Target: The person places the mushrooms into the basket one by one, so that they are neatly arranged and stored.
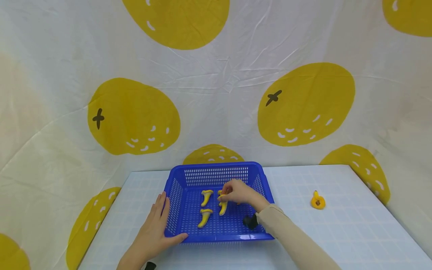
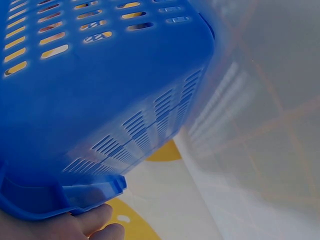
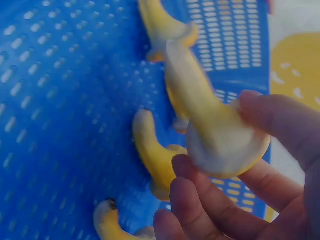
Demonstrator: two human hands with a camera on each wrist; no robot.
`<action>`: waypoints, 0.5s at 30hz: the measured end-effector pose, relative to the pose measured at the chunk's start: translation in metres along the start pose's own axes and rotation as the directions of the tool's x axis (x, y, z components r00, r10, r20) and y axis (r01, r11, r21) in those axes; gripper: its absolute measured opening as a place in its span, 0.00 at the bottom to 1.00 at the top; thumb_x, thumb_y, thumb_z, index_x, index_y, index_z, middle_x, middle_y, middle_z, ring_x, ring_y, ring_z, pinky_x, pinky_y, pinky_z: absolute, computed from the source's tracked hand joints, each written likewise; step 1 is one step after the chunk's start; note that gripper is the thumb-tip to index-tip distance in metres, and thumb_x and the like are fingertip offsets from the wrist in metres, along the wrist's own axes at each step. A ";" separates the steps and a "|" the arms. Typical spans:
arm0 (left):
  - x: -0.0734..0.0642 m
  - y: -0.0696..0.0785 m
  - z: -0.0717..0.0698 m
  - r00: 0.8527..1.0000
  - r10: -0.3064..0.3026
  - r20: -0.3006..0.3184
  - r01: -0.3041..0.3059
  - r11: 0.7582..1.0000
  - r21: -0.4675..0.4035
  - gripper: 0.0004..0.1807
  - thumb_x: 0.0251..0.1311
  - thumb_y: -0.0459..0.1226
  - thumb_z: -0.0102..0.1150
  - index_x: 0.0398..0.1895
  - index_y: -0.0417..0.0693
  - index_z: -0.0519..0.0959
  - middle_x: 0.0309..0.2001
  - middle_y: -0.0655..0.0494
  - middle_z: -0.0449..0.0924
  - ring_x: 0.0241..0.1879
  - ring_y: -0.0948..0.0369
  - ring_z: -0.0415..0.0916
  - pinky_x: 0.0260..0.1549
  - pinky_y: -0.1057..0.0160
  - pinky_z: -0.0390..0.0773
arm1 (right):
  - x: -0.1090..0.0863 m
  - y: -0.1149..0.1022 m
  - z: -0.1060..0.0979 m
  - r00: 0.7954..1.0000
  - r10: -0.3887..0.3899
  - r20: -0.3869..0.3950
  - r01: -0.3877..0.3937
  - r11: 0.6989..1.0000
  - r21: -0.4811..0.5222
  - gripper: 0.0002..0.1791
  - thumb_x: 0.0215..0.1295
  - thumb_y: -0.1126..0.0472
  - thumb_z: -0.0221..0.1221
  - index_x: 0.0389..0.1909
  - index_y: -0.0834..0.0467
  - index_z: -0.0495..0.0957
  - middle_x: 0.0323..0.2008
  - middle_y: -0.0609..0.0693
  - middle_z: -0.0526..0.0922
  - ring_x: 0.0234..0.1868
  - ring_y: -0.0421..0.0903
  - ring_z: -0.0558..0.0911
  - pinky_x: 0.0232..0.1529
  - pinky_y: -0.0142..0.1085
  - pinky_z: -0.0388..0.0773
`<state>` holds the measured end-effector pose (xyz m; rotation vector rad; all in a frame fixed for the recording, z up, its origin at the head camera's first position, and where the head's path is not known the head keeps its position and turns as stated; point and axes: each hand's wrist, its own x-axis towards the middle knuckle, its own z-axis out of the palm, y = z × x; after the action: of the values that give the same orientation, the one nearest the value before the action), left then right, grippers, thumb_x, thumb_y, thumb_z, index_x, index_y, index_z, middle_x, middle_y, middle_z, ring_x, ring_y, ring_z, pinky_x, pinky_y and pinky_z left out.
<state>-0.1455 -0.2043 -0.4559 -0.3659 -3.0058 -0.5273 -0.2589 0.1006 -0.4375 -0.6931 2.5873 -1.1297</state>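
My right hand (image 1: pixel 239 192) is over the middle of the blue plastic basket (image 1: pixel 216 237). It pinches a yellow toy mushroom (image 3: pixel 222 142) with a pale, flared cap between thumb and fingers. Several similar mushrooms lie in the basket below, among them one at the back left (image 1: pixel 206 196), one at the front left (image 1: pixel 204 218) and one just under the hand (image 1: pixel 223 208). Others are partly hidden by the right hand. My left hand (image 1: pixel 153 228) rests at the basket's front left corner, fingers fairly straight along the left side and thumb on the front rim.
An orange-yellow piece (image 1: pixel 318 201) with a dark hollow lies on the table (image 1: pixel 351 225), right of the basket. Behind the table hangs a white cloth (image 1: pixel 216 112) printed with big yellow fruits. The right forearm crosses the basket's right wall.
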 end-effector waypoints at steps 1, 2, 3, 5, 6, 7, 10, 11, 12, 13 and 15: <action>0.000 0.000 0.000 1.000 -0.001 0.003 0.001 1.000 0.000 0.70 0.46 0.73 0.60 0.78 0.35 0.45 0.80 0.42 0.31 0.77 0.43 0.32 0.69 0.35 0.49 | 0.000 0.000 0.001 1.000 -0.004 0.009 0.004 1.000 -0.008 0.09 0.57 0.56 0.71 0.31 0.57 0.84 0.29 0.46 0.82 0.30 0.43 0.77 0.31 0.35 0.79; 0.000 0.000 0.000 1.000 -0.004 0.006 0.004 1.000 0.000 0.70 0.46 0.73 0.60 0.78 0.35 0.45 0.80 0.42 0.31 0.77 0.42 0.32 0.69 0.35 0.49 | 0.000 0.000 0.002 1.000 -0.005 0.019 0.006 1.000 -0.020 0.09 0.57 0.56 0.71 0.31 0.57 0.84 0.29 0.45 0.82 0.30 0.42 0.77 0.32 0.35 0.79; 0.000 0.000 -0.001 1.000 -0.006 0.007 0.006 1.000 0.000 0.70 0.46 0.73 0.60 0.78 0.35 0.45 0.79 0.42 0.31 0.77 0.42 0.32 0.69 0.35 0.49 | 0.000 0.000 0.003 1.000 -0.005 0.028 0.005 1.000 -0.030 0.09 0.56 0.56 0.71 0.30 0.56 0.83 0.29 0.45 0.82 0.30 0.42 0.78 0.33 0.35 0.79; 0.001 0.001 -0.001 1.000 -0.012 0.013 0.012 1.000 0.001 0.70 0.46 0.73 0.60 0.78 0.35 0.45 0.79 0.42 0.30 0.77 0.42 0.32 0.68 0.35 0.49 | 0.000 0.000 0.004 0.999 -0.010 0.051 0.012 0.999 -0.048 0.08 0.56 0.56 0.71 0.28 0.56 0.83 0.27 0.44 0.82 0.29 0.42 0.77 0.34 0.35 0.79; 0.001 0.001 -0.001 1.000 -0.014 0.016 0.014 1.000 0.001 0.70 0.46 0.73 0.60 0.78 0.35 0.45 0.79 0.42 0.30 0.77 0.42 0.32 0.68 0.35 0.49 | 0.000 0.000 0.005 0.998 -0.016 0.063 0.020 0.998 -0.057 0.08 0.56 0.57 0.72 0.27 0.56 0.83 0.26 0.43 0.82 0.29 0.41 0.77 0.33 0.35 0.79; 0.001 0.001 -0.002 1.000 -0.016 0.019 0.016 1.000 0.001 0.70 0.46 0.73 0.60 0.78 0.35 0.45 0.79 0.42 0.30 0.77 0.42 0.32 0.68 0.35 0.49 | 0.000 0.000 0.006 0.997 -0.022 0.074 0.027 0.997 -0.067 0.08 0.56 0.57 0.72 0.27 0.55 0.83 0.25 0.43 0.81 0.28 0.41 0.77 0.33 0.35 0.78; 0.001 0.002 -0.002 1.000 -0.020 0.024 0.020 1.000 -0.002 0.70 0.46 0.73 0.60 0.78 0.35 0.44 0.79 0.42 0.30 0.77 0.42 0.32 0.68 0.35 0.49 | 0.001 0.001 0.008 0.994 -0.036 0.098 0.045 0.996 -0.081 0.07 0.55 0.58 0.72 0.25 0.55 0.84 0.24 0.42 0.81 0.26 0.39 0.77 0.31 0.34 0.77; 0.001 0.002 -0.002 1.000 -0.019 0.024 0.019 1.000 -0.002 0.70 0.46 0.73 0.60 0.78 0.35 0.44 0.79 0.42 0.30 0.77 0.42 0.32 0.68 0.35 0.49 | 0.001 0.001 0.008 0.994 -0.040 0.102 0.049 0.995 -0.085 0.07 0.55 0.58 0.72 0.25 0.55 0.84 0.24 0.42 0.81 0.26 0.39 0.77 0.31 0.34 0.77; 0.001 0.002 -0.002 1.000 -0.017 0.023 0.017 1.000 -0.002 0.70 0.46 0.73 0.60 0.78 0.35 0.44 0.79 0.42 0.30 0.77 0.42 0.32 0.69 0.35 0.49 | 0.001 0.001 0.009 0.994 -0.040 0.103 0.049 0.995 -0.088 0.07 0.54 0.58 0.73 0.25 0.54 0.85 0.24 0.41 0.81 0.26 0.39 0.77 0.30 0.33 0.77; 0.001 0.002 -0.002 1.000 -0.016 0.022 0.016 1.000 -0.001 0.70 0.46 0.73 0.60 0.78 0.35 0.44 0.79 0.42 0.30 0.77 0.42 0.32 0.69 0.35 0.49 | 0.001 0.002 0.009 0.994 -0.037 0.102 0.046 0.995 -0.091 0.07 0.54 0.58 0.73 0.25 0.54 0.85 0.23 0.41 0.82 0.25 0.39 0.77 0.30 0.33 0.77; 0.000 0.002 -0.002 1.000 -0.011 0.017 0.011 1.000 0.000 0.70 0.46 0.73 0.60 0.78 0.35 0.45 0.79 0.42 0.30 0.77 0.42 0.32 0.69 0.35 0.49 | 0.002 0.002 0.011 0.995 -0.026 0.098 0.035 0.995 -0.096 0.07 0.53 0.57 0.73 0.25 0.54 0.85 0.23 0.41 0.81 0.25 0.38 0.76 0.30 0.33 0.77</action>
<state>-0.1453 -0.2034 -0.4530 -0.3563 -3.0262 -0.5280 -0.2567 0.0943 -0.4462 -0.7911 2.5724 -0.9582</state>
